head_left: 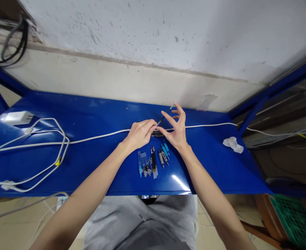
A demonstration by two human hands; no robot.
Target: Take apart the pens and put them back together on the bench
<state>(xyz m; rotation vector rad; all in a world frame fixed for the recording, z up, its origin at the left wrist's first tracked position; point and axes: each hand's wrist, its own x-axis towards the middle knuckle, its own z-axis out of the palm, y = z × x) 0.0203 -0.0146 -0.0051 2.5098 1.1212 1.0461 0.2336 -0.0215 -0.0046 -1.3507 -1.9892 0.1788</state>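
A thin pen refill [164,116] slants up and to the right between my hands. My left hand [142,133] is closed, its fingertips pinching the refill's lower end. My right hand [178,128] curves around the upper part, with a fingertip at the far end and the thumb close to my left fingers. Partly hidden below my hands lie some dark pen parts [157,134]. Nearer to me are clear pen barrels [143,163], a row of dark refills [154,161], grey grip pieces [163,158] and blue pen pieces [165,149]. Small springs seem to lie beside the refills.
A white cable [98,138] runs across the blue table [90,173] behind my hands and coils at the left. At far left sits a white adapter [17,118]. Crumpled white tissue [233,144] lies at right. The wall [116,76] borders the back.
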